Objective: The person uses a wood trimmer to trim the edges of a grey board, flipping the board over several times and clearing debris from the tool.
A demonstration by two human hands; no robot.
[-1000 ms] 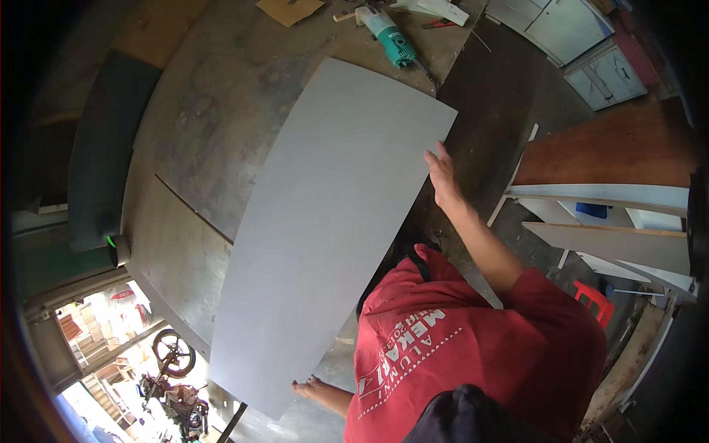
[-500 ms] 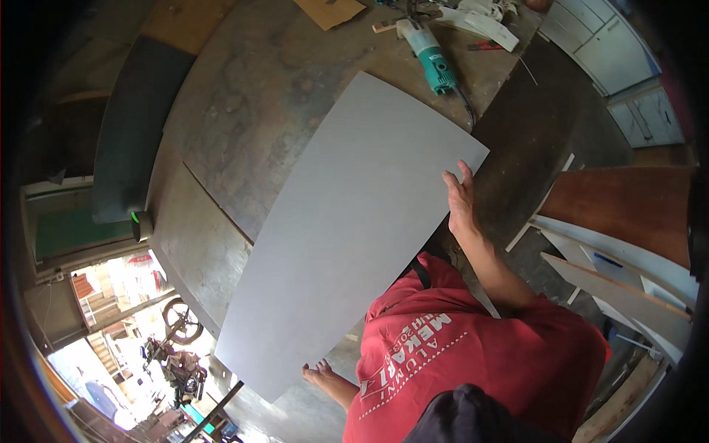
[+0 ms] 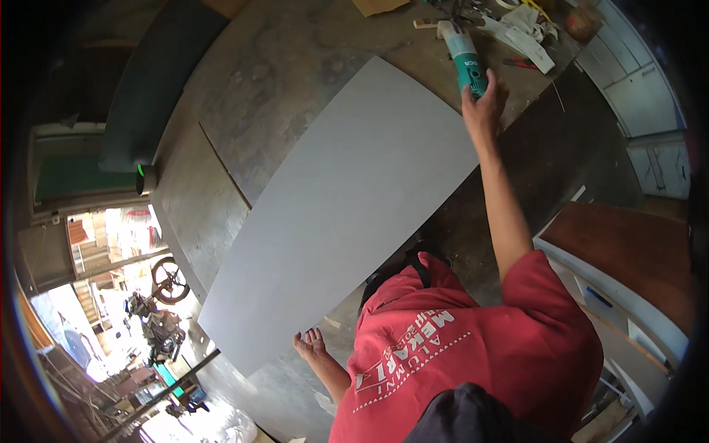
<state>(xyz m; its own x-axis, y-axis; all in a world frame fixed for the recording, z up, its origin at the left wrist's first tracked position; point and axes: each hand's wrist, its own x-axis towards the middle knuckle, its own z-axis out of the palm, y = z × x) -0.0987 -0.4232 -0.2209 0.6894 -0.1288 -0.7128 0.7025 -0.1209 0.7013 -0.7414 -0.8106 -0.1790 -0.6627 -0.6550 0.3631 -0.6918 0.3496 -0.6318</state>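
Observation:
A large pale grey rectangular panel (image 3: 332, 207) lies flat across the workbench, its near long edge facing my body. At its far right corner, my right hand (image 3: 484, 107) reaches past the panel, thumb and fingers round the rear end of a green laminate trimmer (image 3: 465, 63) with a clear base. The trimmer lies on the bench; my palm hides its rear end and cord. Beside the panel's near edge, lower left, my left hand (image 3: 314, 345) has its fingers apart and holds nothing; whether its fingertips touch the edge, I cannot tell.
Near the trimmer are a white strip (image 3: 521, 44), a red-handled tool (image 3: 521, 63) and crumpled white cloth (image 3: 528, 22). Brown cardboard (image 3: 380, 6) lies at the far edge. Boards (image 3: 620, 251) lean at right. A motorcycle (image 3: 159, 317) stands beyond the bench at left.
My right hand has left the panel's right edge and reached forward to the trimmer. My left hand stays near the panel's near edge. The view has shifted; panel and trimmer seem unmoved.

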